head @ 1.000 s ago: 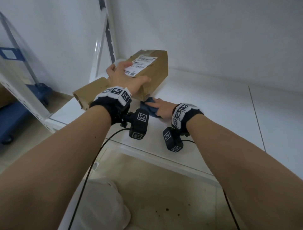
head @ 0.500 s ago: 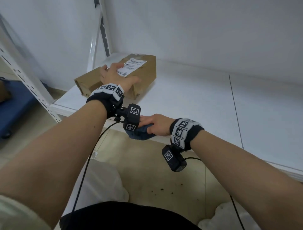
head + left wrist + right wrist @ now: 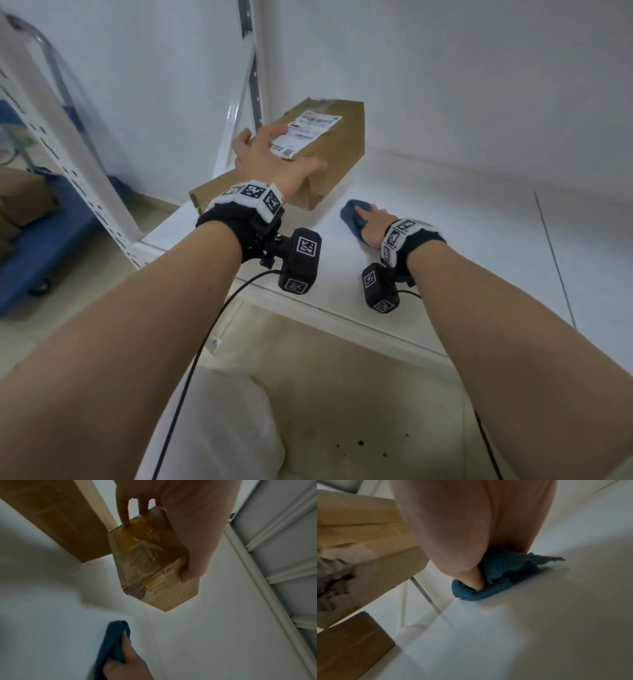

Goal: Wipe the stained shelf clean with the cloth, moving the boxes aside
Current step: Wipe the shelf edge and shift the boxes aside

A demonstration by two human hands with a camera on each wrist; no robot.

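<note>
White shelf point(image 3: 445, 240): left hand point(image 3: 270, 161) grips lifted box point(image 3: 329, 154); right hand point(image 3: 375, 222), fingers partly hidden, presses cloth point(image 3: 352, 214).

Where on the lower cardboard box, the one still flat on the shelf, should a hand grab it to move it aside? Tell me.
Probably its near short end, at the shelf's front-left corner. The lower box lies flat with that end exposed toward the person, while the left hand holds the labelled box tilted above its far part. Come from the front.

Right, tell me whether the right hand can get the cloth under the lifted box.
Probably yes: the left hand holds the labelled box tilted up, and bare shelf lies between it and the cloth under the right hand.
</note>
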